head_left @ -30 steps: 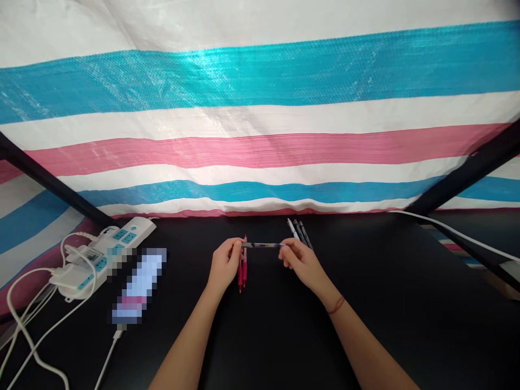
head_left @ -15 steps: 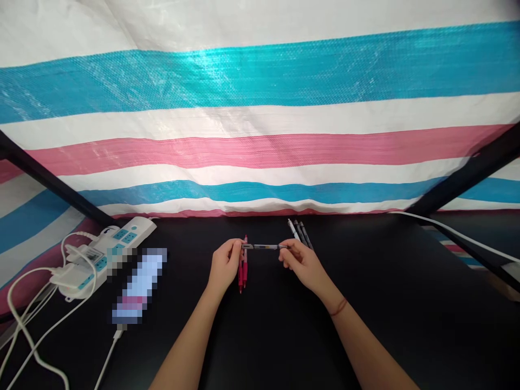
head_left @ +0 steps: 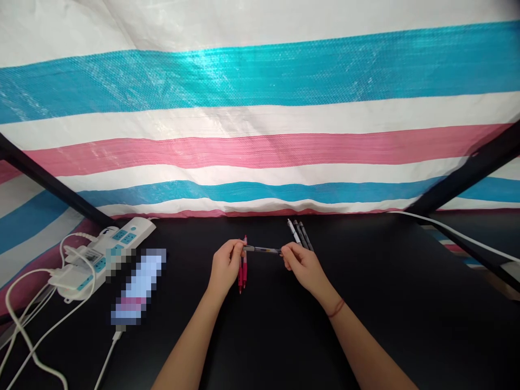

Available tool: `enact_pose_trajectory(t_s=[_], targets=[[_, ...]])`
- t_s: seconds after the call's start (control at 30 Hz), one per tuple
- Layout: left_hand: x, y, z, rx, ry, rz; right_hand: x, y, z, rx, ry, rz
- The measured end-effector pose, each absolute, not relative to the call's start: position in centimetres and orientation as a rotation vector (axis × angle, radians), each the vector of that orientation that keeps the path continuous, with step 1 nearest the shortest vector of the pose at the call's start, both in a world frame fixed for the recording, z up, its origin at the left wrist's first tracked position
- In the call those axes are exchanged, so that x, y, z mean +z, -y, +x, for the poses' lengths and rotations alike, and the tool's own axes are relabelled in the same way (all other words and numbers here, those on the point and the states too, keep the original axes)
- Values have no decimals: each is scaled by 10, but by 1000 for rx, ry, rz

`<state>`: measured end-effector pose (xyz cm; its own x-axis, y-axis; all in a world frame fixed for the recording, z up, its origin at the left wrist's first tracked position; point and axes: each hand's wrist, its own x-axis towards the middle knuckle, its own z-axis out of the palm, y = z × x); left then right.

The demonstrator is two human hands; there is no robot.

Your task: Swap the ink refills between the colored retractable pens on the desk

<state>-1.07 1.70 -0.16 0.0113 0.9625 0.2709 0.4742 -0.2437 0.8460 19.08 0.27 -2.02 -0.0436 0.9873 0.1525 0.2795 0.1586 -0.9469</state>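
Observation:
A slim pen [head_left: 263, 250] with a clear barrel and a grey end is stretched level between my two hands. My left hand [head_left: 227, 264] pinches its grey left end, and my right hand [head_left: 298, 262] pinches the right end, fingertips closed over the tip. Below the pen, close beside my left fingers, lie red pens [head_left: 242, 274] on the black table [head_left: 264, 336], partly hidden by that hand. Just behind my right hand rest a white pen [head_left: 293, 230] and two dark pens [head_left: 304, 234], side by side and slanted.
At the left are a white power strip [head_left: 140, 232] with plugs and white cables, and a blurred phone [head_left: 140, 287] on a charging cable [head_left: 106, 360]. A striped sheet [head_left: 260, 151] hangs behind the table. Another white cable [head_left: 455, 233] crosses the right back corner.
My right hand has closed its fingers more tightly around the right end of the pen, which now tilts slightly down to the right. My left hand has barely moved.

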Motion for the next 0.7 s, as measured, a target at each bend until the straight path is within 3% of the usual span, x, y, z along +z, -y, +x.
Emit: enact_pose_trajectory(t_s=[0.7], targets=[[-11,-21,-13,1198,-1405,1466,-24,-2,190,744,1563,-1268]])
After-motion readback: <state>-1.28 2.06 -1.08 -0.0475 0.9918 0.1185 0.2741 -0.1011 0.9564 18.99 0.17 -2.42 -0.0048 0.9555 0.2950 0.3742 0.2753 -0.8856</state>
